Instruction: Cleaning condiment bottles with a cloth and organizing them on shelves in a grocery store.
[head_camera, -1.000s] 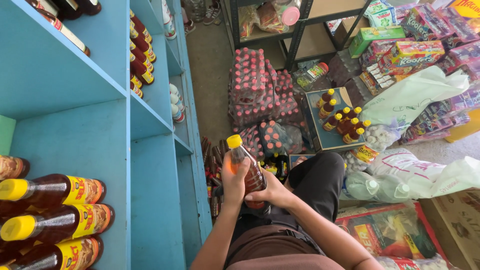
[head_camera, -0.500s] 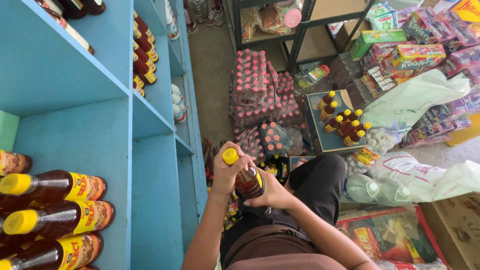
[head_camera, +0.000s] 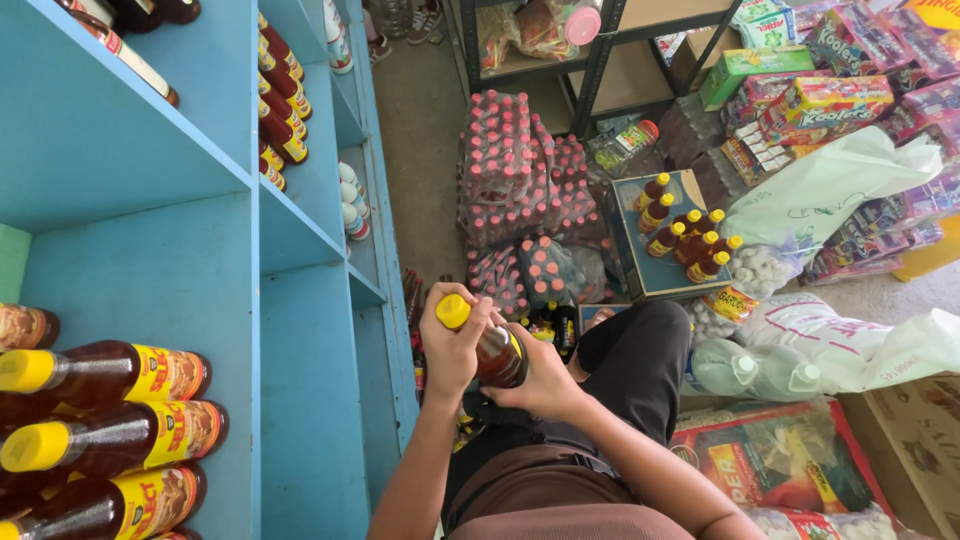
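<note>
A brown bottle with a yellow cap (head_camera: 487, 342) is upright between both my hands, in front of my lap. My left hand (head_camera: 452, 345) wraps its neck and shoulder from the left. My right hand (head_camera: 545, 385) cups its lower body from the right. Three like bottles (head_camera: 105, 430) lie on their sides on the blue shelf (head_camera: 300, 330) at lower left, caps toward me. An open cardboard box (head_camera: 655, 240) on the floor ahead holds several more yellow-capped bottles.
Shrink-wrapped packs of pink-capped bottles (head_camera: 510, 190) are stacked on the floor ahead. A dark metal rack (head_camera: 590, 60) stands behind them. White plastic bags (head_camera: 840, 190), snack packets and boxes crowd the right side. Upper blue shelves hold more bottles (head_camera: 280, 110).
The bottle and both hands have dropped lower and nearer to my body. My left hand has slid up around the neck under the cap.
</note>
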